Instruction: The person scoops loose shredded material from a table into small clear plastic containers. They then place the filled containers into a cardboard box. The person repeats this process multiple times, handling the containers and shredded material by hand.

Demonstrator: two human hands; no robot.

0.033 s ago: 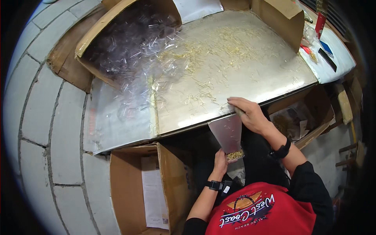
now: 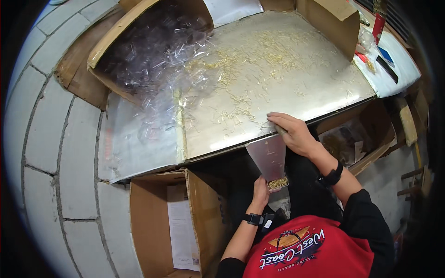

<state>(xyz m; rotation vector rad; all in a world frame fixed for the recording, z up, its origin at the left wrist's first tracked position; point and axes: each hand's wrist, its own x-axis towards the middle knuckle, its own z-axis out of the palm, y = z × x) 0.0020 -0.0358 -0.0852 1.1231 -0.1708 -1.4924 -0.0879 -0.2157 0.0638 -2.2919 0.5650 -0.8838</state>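
At the table's front edge, my right hand (image 2: 295, 135) lies with its fingers stretched out over the metal top. A tapered, translucent plastic piece (image 2: 268, 153) slopes down from that edge, wide at the top and narrow below. My left hand (image 2: 261, 191) grips its lower end from the left side; most of the fingers are hidden. Small gold-coloured wire pieces (image 2: 277, 183) are heaped in the lower end, and a few more show on the slope. I cannot tell whether the heap sits in a separate clear container. Loose gold-coloured wire hooks (image 2: 238, 109) are scattered across the tabletop (image 2: 320, 99).
A cardboard box (image 2: 99, 48) on its side spills clear plastic pieces (image 2: 171, 76) at the left. Cardboard (image 2: 331, 28) stands at the back right. An open carton (image 2: 192, 222) with paper inside is below left; another carton (image 2: 371, 155) is under the table's right. A black object (image 2: 387, 69) lies far right.
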